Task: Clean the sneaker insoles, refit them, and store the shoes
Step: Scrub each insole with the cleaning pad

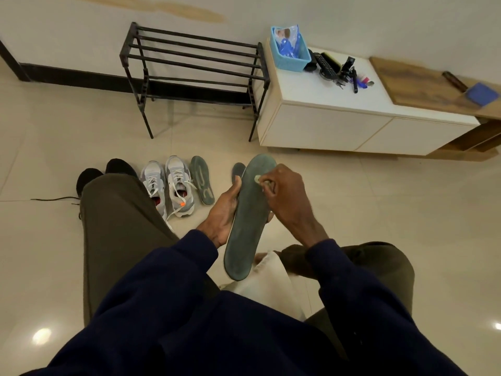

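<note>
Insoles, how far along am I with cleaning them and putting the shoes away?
Done: one insole lies out on the floor beside the sneakers. In hand: your left hand holds another insole while your right hand presses a small pale object near its toe end. Left: refitting the insoles and moving the sneakers onto the shoe rack, which holds no shoes.

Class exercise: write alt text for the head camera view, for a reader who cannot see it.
A seated person's left hand grips a grey insole while the right hand presses a small pale object near its toe. Grey sneakers and another insole lie on the floor before a black shoe rack.
</note>
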